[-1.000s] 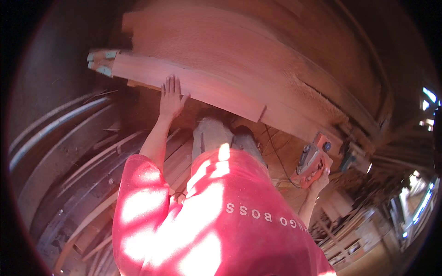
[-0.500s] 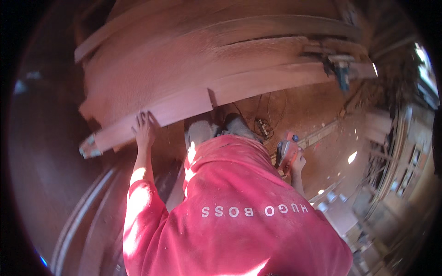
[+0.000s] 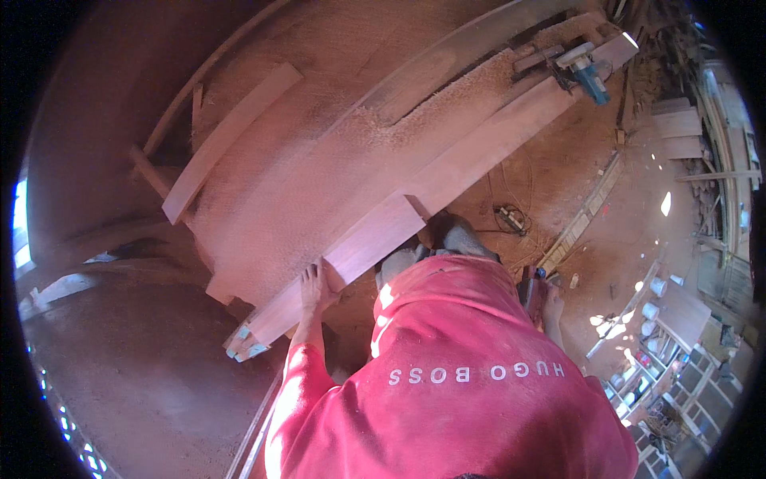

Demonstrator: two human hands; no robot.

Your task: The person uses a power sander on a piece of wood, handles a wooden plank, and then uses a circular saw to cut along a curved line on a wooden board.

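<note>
My left hand (image 3: 314, 292) rests flat on the near edge of a long timber board (image 3: 479, 156), its fingers stretched over the top. Just beside these fingers is the end of a shorter, thicker wood piece (image 3: 377, 242), which lies along the board. Low at my right side, my right hand (image 3: 553, 310) is closed on a red hand-held power tool with a blue knob, which looks like an electric planer (image 3: 532, 292). The shirt and the tool hide part of that hand. My fingers there show only in part.
A blue power tool (image 3: 590, 83) sits at the board's far right end. Wood shavings (image 3: 471, 86) cover the worktop, where a curved plank (image 3: 231, 144) also lies. Cables and a power strip (image 3: 511, 219) are on the floor, near a long wooden strip (image 3: 581, 217). Shelving (image 3: 682, 383) stands at right.
The view has turned, so the board now slants up to the right. My left hand keeps its place on the board. The planer hangs closer to my body, partly hidden.
</note>
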